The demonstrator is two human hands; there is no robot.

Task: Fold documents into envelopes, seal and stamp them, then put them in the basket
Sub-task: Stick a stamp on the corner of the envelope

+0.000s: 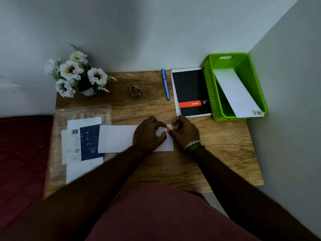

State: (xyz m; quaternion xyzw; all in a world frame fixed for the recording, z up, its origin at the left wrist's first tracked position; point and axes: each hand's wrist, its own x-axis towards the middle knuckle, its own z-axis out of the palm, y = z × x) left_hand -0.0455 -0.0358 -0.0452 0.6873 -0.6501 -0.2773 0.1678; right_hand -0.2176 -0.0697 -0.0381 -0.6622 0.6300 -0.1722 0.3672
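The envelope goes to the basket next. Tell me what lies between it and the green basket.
Nothing blocks the way. The white envelope lies flat under both hands, left hand and right hand. Between it and the green basket is bare wooden table; the black notepad lies just beyond that line, beside the basket. One envelope already leans inside.

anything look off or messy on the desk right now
Nothing is spilled or damaged. The only untidy spot is the envelope in the green basket: it leans on a slant, its stamped corner poking over the near rim.
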